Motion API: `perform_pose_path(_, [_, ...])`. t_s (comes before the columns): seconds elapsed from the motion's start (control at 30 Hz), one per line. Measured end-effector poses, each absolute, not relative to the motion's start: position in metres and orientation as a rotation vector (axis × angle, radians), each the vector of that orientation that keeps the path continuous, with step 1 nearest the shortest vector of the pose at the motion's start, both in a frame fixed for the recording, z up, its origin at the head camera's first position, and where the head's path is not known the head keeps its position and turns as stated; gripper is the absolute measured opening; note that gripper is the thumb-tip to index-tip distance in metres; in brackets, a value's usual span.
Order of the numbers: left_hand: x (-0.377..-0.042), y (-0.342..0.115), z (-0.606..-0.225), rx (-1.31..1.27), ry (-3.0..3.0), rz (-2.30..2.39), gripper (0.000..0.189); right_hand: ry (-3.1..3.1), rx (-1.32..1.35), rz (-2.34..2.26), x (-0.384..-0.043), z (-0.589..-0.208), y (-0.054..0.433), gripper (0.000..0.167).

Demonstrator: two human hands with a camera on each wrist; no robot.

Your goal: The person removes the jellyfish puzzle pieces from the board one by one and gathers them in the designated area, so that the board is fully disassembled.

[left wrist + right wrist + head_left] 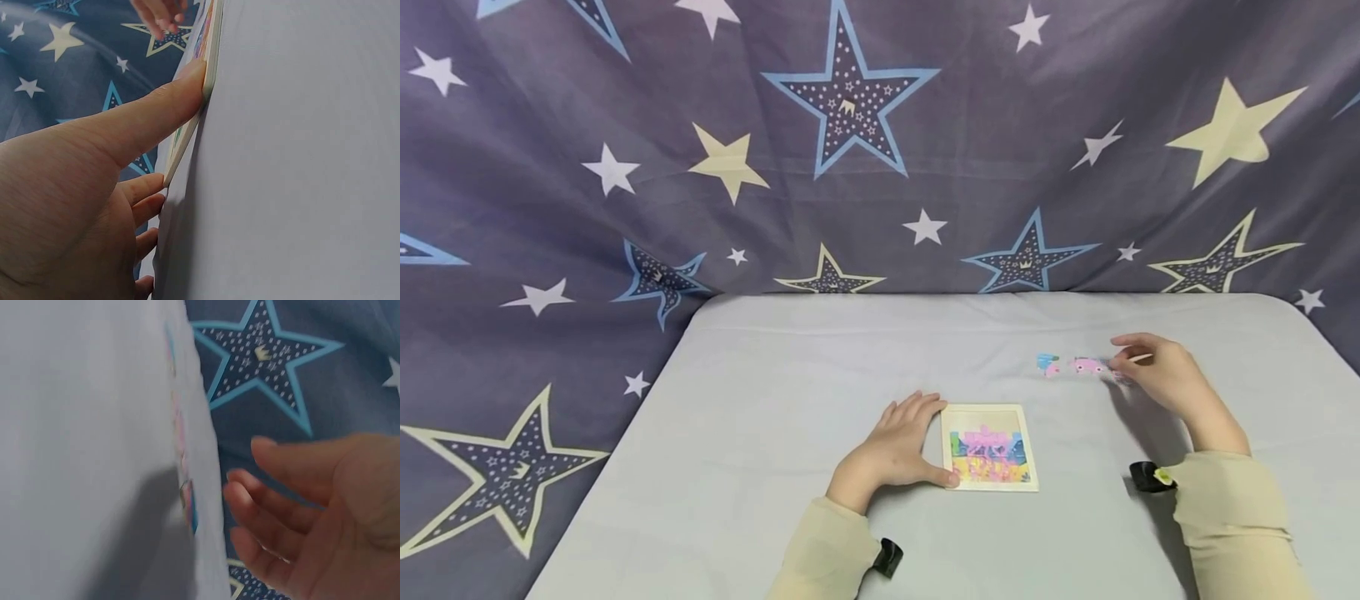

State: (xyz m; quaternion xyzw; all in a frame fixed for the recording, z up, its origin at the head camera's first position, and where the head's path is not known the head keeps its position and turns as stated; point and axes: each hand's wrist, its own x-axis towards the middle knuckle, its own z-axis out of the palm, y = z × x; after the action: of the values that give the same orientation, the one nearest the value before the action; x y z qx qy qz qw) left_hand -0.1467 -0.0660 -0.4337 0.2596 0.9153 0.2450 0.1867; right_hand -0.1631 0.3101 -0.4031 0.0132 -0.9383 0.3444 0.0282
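Observation:
A square jigsaw puzzle tray (1030,450) with a cream rim lies on the table, its lower part filled with pink, blue and yellow picture pieces. My left hand (898,446) lies along the tray's left side, thumb on the near corner and fingertips at the far corner. Farther back on the right, my right hand (1168,375) hovers over loose puzzle pieces with nothing between its loosely bent fingers. Those are a blue-and-pink piece (1047,363), a pink piece (1087,365) and another piece (1122,377), partly covered by the fingers.
A pale grey cloth covers the table (760,433). Behind it and to the left hangs a dark curtain (865,208) printed with stars. Black bands, one of them a left wrist strap (888,557), sit at both sleeves.

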Motion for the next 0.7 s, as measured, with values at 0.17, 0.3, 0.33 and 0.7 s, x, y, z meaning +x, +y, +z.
perform_pose_path(0.17, [-0.150,-0.065,-0.440,0.730,2.582,0.685,0.107,-2.946,0.185,1.107,-0.163,-0.395,0.290,0.038])
perform_pose_path(0.3, [-0.148,-0.065,-0.434,0.729,2.576,0.672,0.106,-2.965,0.251,1.126,-0.163,-0.391,0.273,0.037])
perform_pose_path(0.33, [-0.147,-0.065,-0.432,0.728,2.573,0.672,0.105,-2.967,0.262,1.134,-0.164,-0.390,0.268,0.037])
perform_pose_path(0.7, [-0.145,-0.065,-0.427,0.722,2.566,0.678,0.104,-2.955,0.443,1.247,-0.159,-0.383,0.230,0.027])
